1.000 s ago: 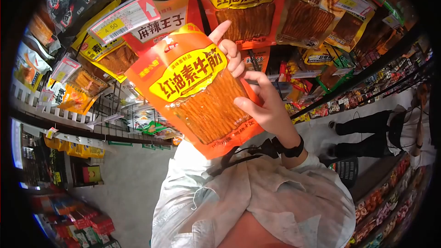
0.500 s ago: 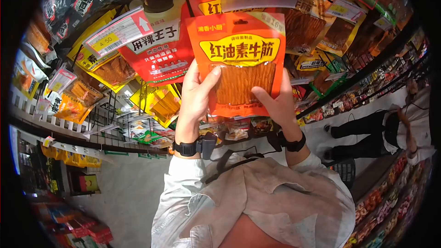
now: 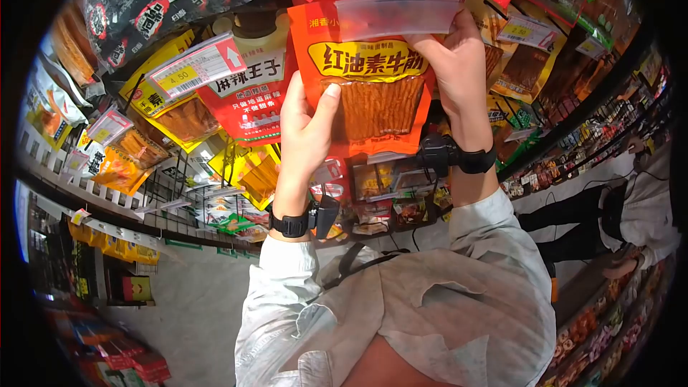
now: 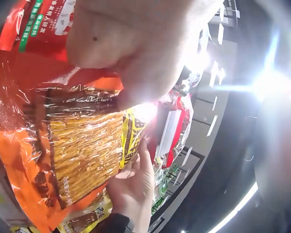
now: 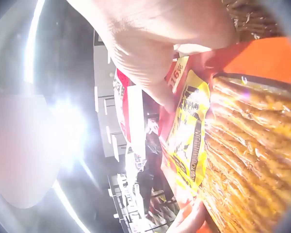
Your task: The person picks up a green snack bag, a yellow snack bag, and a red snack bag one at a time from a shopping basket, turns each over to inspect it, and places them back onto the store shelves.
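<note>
An orange-red snack packet (image 3: 373, 111) with a yellow label and a clear window hangs upright between the two hands, its top edge behind a clear plastic tag holder (image 3: 390, 16). The left hand (image 3: 304, 122) grips the packet's left side, thumb on the front, fingers behind. Higher up, at the top right corner, the right hand (image 3: 459, 64) pinches the packet with its thumb on the front. In the left wrist view the packet (image 4: 82, 150) fills the left part. The right wrist view shows the right hand (image 5: 160, 43) over the packet's yellow label (image 5: 189, 131).
A red packet (image 3: 247, 97) and a yellow packet (image 3: 175, 111) hang to the left, behind a price tag (image 3: 193, 68). Black packets (image 3: 165, 11) lie above. More packets (image 3: 527, 64) hang at the right. A person in dark trousers (image 3: 573, 222) stands in the aisle.
The left hand has come onto the packet's left side. The packet has turned upright and moved up behind the tag holder. The right hand has shifted from its lower right side to the top right corner.
</note>
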